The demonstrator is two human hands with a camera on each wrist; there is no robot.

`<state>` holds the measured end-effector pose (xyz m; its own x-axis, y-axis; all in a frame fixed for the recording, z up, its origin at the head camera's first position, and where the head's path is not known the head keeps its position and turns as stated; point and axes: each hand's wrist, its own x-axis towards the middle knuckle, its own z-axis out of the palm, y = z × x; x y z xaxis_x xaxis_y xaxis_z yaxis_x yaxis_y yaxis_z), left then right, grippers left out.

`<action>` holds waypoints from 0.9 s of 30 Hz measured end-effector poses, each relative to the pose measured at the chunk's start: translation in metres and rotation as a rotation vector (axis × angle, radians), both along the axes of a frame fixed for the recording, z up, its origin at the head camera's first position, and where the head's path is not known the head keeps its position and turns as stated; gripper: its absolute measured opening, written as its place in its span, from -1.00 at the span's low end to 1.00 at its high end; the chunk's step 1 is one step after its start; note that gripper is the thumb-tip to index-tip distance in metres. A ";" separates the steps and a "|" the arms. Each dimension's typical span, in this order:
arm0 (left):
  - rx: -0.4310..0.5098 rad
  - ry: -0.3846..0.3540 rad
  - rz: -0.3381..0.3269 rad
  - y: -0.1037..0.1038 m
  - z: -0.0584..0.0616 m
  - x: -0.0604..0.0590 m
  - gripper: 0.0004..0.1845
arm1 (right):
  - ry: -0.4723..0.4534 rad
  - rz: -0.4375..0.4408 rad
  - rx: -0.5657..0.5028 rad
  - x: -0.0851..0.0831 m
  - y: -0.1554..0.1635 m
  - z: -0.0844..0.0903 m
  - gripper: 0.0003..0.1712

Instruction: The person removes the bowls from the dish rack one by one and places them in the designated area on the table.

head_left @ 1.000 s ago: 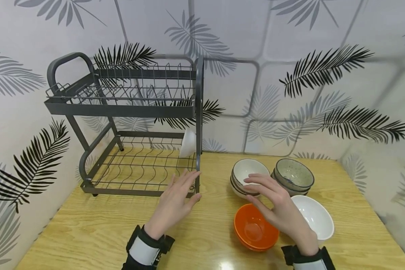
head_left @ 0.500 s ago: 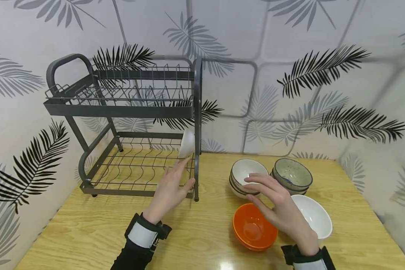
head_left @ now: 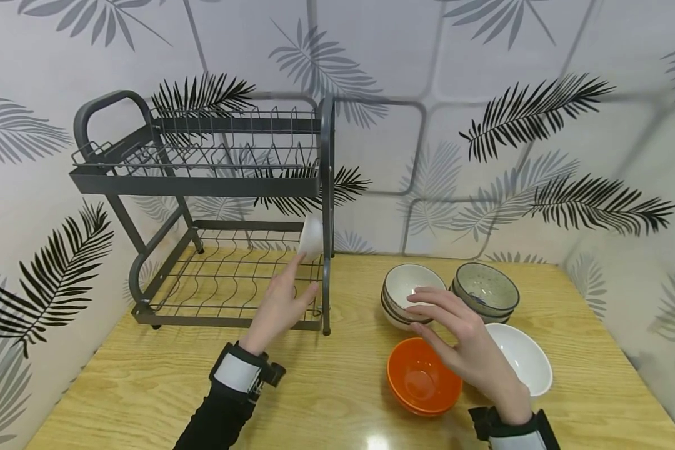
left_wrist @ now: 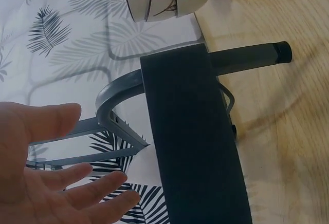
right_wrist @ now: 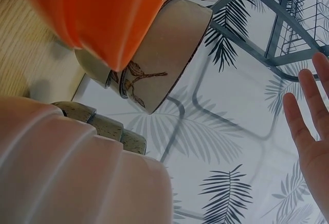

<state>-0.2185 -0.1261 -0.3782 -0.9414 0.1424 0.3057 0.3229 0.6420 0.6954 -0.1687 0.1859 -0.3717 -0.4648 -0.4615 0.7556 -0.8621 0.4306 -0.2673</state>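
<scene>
On a wooden tabletop (head_left: 146, 381) by leaf-patterned walls, a white bowl (head_left: 312, 238) stands on edge in your dish rack (head_left: 202, 181). Your left hand (head_left: 281, 306), fingers spread, reaches just below it; your right hand (head_left: 461, 344) hovers open, farther off, over the orange bowl (head_left: 416, 381).

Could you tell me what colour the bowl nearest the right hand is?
Orange, the bowl beside the right hand; clearest in the head view.

Both forearms reach forward, each with a band at the wrist. The left hand (head_left: 281, 303) stretches ahead, fingers straight and together. The right hand (head_left: 461, 347) hovers palm-down, fingers relaxed and slightly spread, holding nothing.
</scene>
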 end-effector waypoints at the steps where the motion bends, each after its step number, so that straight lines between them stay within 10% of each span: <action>1: 0.008 -0.008 -0.006 0.000 0.000 -0.001 -0.28 | -0.003 0.001 -0.001 0.000 0.000 0.000 -0.47; 7: 0.052 -0.044 -0.032 -0.001 0.002 -0.010 -0.27 | -0.006 0.008 -0.009 0.000 0.000 0.000 -0.73; 14: 0.084 -0.084 -0.047 -0.003 0.002 -0.019 -0.28 | -0.008 -0.003 -0.005 0.001 0.000 0.001 -0.46; 21: 0.111 -0.106 -0.038 -0.004 0.003 -0.033 -0.27 | 0.003 0.008 -0.012 0.001 0.001 0.002 -0.80; 27: 0.116 -0.162 -0.006 -0.006 0.005 -0.041 -0.26 | 0.002 0.003 -0.016 0.001 0.001 0.002 -0.62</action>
<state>-0.2593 -0.1319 -0.3735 -0.9790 0.1204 0.1648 0.2040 0.5532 0.8077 -0.1675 0.1871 -0.3699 -0.4622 -0.4507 0.7637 -0.8638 0.4234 -0.2729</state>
